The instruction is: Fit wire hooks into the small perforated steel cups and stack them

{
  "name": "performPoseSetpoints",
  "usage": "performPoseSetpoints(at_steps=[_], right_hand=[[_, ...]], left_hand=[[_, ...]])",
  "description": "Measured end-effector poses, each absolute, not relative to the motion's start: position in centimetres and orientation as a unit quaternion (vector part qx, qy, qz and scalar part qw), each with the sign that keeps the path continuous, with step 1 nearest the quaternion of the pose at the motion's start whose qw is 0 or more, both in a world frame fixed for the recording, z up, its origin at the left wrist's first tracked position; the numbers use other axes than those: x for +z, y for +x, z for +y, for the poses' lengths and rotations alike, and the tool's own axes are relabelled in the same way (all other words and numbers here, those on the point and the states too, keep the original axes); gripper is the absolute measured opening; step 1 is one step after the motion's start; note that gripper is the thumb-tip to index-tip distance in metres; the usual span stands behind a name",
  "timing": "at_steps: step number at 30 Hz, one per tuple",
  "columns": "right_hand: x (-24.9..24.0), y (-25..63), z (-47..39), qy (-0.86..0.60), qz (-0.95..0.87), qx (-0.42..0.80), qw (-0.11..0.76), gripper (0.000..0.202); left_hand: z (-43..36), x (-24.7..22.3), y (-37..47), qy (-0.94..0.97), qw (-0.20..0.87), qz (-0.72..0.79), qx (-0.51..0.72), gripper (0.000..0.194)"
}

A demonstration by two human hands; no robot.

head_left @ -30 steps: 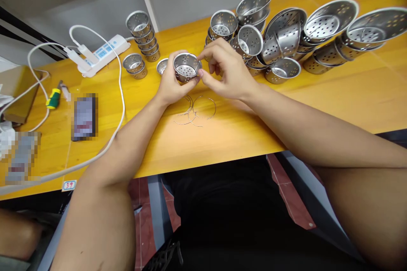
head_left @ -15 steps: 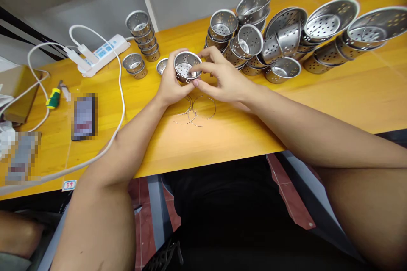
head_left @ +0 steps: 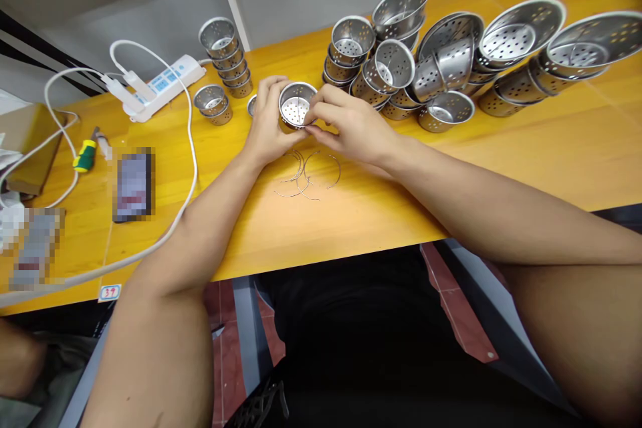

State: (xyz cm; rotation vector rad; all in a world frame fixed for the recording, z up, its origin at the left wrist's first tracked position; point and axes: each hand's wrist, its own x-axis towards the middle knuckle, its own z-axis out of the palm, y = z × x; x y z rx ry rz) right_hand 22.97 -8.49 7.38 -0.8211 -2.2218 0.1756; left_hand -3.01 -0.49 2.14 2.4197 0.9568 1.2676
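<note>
Hands, two. Left hand (head_left: 268, 124): grip closed round the left side of one perforated metal cup (head_left: 297, 105), held mouth up above the desk (head_left: 321, 224). Right hand (head_left: 351, 124): grip pinched at the same cup's right rim; whether it also holds a wire, cannot tell.

Thin curved wires (head_left: 334, 159), several, overlapping on the desk on the near side of the cup; exact count unclear.

One small cup (head_left: 251, 105), partly hidden behind the left hand. One short stack (head_left: 212, 104), two cups, to the left; one taller stack (head_left: 225, 57), at least four, just beyond.

One crowded cup group (head_left: 446, 63), right, including four wide-mouthed bowls (head_left: 521, 33); nesting hides the total.

Left side: one white power strip (head_left: 165, 88), two plugs (head_left: 131, 92); one yellow-green handled tool (head_left: 84, 156); two pixelated flat objects (head_left: 133, 186); one tag (head_left: 109, 292) reading 39, at the near edge.
</note>
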Motion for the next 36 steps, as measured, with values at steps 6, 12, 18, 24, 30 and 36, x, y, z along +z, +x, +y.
performPoseSetpoints(at_steps=[6, 12, 18, 24, 30, 36], right_hand=[[6.3, 23.1, -7.3, -0.391, -0.851, 0.052, 0.347, 0.015], [8.0, 21.8, -8.4, -0.496, -0.843, -0.006, 0.207, 0.022], [8.2, 21.4, -8.3, -0.524, -0.830, -0.013, 0.189, 0.027], [7.6, 21.5, -7.7, -0.528, -0.831, -0.004, 0.175, 0.029], [7.9, 21.5, -8.5, -0.497, -0.839, 0.004, 0.221, 0.046], [7.9, 21.7, -9.2, -0.413, -0.866, 0.025, 0.280, 0.050]], left_hand=[[-0.8, 2.3, -3.4, 0.828, 0.124, 0.358, 0.414, 0.118], [-0.6, 3.4, -4.3, 0.783, 0.127, 0.469, 0.389, 0.114], [1.8, 1.2, -5.9, 0.706, 0.162, 0.543, 0.425, 0.115], [2.0, 1.2, -6.5, 0.705, 0.183, 0.535, 0.428, 0.112], [1.4, 1.8, -5.4, 0.750, 0.190, 0.434, 0.460, 0.115], [0.3, 1.9, -4.4, 0.800, 0.283, 0.286, 0.446, 0.114]])
